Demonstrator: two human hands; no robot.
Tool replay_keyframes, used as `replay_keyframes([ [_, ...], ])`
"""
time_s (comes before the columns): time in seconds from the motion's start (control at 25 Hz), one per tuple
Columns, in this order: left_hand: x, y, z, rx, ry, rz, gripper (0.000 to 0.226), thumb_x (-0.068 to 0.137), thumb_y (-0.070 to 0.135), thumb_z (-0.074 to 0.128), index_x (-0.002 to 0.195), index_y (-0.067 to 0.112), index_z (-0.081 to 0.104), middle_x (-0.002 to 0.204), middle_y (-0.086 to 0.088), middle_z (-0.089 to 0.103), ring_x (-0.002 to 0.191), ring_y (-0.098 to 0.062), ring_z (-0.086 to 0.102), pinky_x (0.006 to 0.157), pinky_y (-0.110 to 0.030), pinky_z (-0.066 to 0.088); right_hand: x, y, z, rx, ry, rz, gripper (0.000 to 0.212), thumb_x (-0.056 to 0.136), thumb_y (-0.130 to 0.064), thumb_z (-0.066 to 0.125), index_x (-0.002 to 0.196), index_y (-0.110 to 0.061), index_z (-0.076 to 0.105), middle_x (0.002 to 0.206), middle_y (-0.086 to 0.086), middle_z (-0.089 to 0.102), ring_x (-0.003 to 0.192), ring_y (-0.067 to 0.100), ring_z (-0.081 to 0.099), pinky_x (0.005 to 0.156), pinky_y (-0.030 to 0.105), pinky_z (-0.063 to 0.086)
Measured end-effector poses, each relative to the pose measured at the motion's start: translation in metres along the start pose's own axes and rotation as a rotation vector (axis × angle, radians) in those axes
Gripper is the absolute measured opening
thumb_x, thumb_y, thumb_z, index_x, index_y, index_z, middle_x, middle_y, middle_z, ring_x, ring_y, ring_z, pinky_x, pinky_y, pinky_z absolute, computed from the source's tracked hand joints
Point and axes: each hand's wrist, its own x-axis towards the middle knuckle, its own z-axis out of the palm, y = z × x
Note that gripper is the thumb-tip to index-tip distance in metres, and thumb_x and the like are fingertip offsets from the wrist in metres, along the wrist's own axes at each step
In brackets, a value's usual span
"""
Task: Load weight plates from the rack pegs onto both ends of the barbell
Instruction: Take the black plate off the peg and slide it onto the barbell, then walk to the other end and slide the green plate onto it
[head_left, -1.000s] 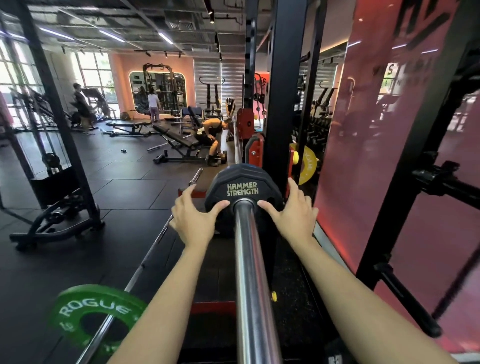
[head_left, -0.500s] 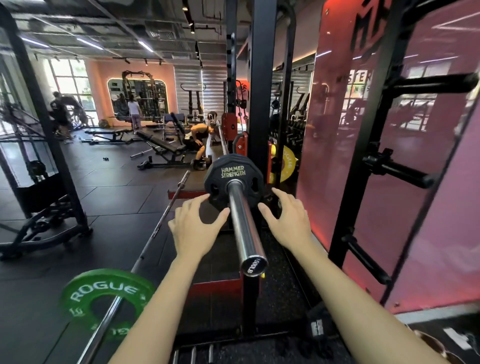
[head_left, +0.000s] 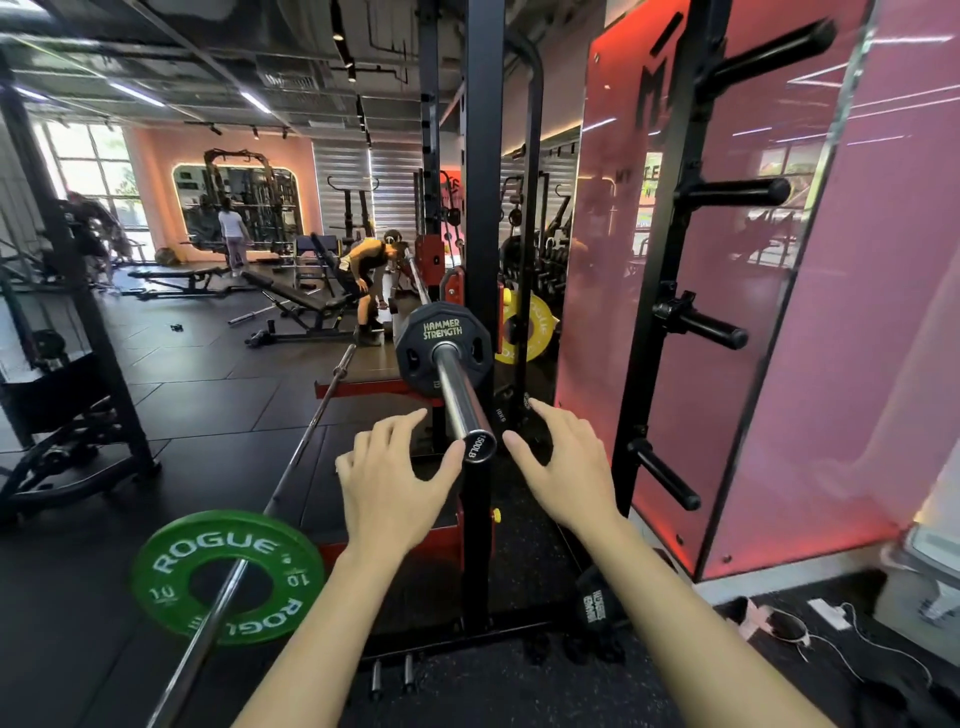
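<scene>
Now the rack (head_left: 478, 208) upright stands just behind the barbell (head_left: 457, 400), whose sleeve points toward the near side. The black plate (head_left: 442, 344) sits seated at the far end of that sleeve; a second ago both hands pressed against its face. Both have since drawn back to the sleeve tip, so this side reads as loaded. The left hand (head_left: 395, 483) and right hand (head_left: 566, 467) hover either side of the end cap, fingers spread and relaxed, holding and touching nothing.
</scene>
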Motion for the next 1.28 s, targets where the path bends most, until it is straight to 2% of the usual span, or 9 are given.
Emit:
replay_keyframes([
  [0.6,-0.094,0.04,-0.048,0.168,0.021,-0.068,0.064,0.085,0.073,0.037,0.132,0.033,0.054,0.128,0.014,0.056,0.118,-0.015,0.047,0.095,-0.039,0.034,-0.081,-0.02,-0.051,0.009,-0.088,-0.144,0.061,0.092,-0.058,0.049,0.141,-0.022,0.045,0.141,-0.006,0.05,0.129,0.016,0.044,0.103,0.036,0.036],
  [0.72,-0.12,0.013,-0.093,0.249,0.088,-0.149,0.063,0.085,0.072,0.039,0.131,0.032,0.055,0.129,0.011,0.056,0.118,-0.018,0.047,0.095,-0.043,0.035,-0.097,-0.064,-0.029,0.048,-0.172,-0.241,0.06,0.091,-0.058,0.05,0.14,-0.023,0.047,0.142,-0.005,0.049,0.128,0.017,0.043,0.101,0.034,0.035],
  [0.84,-0.144,-0.03,-0.155,0.365,0.178,-0.252,0.063,0.084,0.072,0.041,0.131,0.033,0.056,0.139,0.008,0.052,0.126,-0.019,0.042,0.1,-0.045,0.033,-0.111,-0.13,0.002,0.133,-0.252,-0.366,0.061,0.09,-0.059,0.05,0.139,-0.021,0.049,0.147,-0.001,0.045,0.134,0.017,0.038,0.107,0.037,0.034],
  [1.0,-0.179,-0.083,-0.232,0.48,0.286,-0.361,0.06,0.085,0.07,0.043,0.132,0.036,0.056,0.152,0.003,0.039,0.139,-0.022,0.032,0.108,-0.048,0.029,-0.139,-0.221,0.034,0.301,-0.333,-0.499,0.056,0.09,-0.049,0.058,0.137,-0.021,0.052,0.159,0.001,0.025,0.145,0.017,0.021,0.114,0.039,0.031],
  [1.12,-0.2,-0.121,-0.274,0.498,0.34,-0.456,0.065,0.087,0.069,0.044,0.142,0.036,0.044,0.155,0.002,0.034,0.14,-0.022,0.032,0.108,-0.047,0.029,-0.161,-0.282,0.056,0.418,-0.393,-0.558,0.068,0.09,-0.048,0.057,0.149,-0.026,0.032,0.161,-0.004,0.019,0.144,0.017,0.025,0.108,0.037,0.034],
  [1.2,-0.205,-0.144,-0.291,0.478,0.344,-0.513,0.072,0.089,0.067,0.046,0.151,0.035,0.029,0.151,0.004,0.04,0.132,-0.021,0.043,0.105,-0.044,0.034,-0.171,-0.31,0.074,0.455,-0.402,-0.585,0.074,0.091,-0.049,0.055,0.153,-0.03,0.019,0.154,-0.005,0.032,0.132,0.018,0.043,0.094,0.037,0.045],
  [1.28,-0.207,-0.175,-0.308,0.45,0.333,-0.57,0.077,0.09,0.066,0.046,0.155,0.035,0.018,0.137,0.005,0.054,0.12,-0.02,0.055,0.099,-0.041,0.041,-0.178,-0.343,0.099,0.422,-0.406,-0.614,0.073,0.091,-0.05,0.052,0.153,-0.033,0.018,0.132,-0.003,0.049,0.107,0.02,0.055,0.074,0.033,0.044],
])
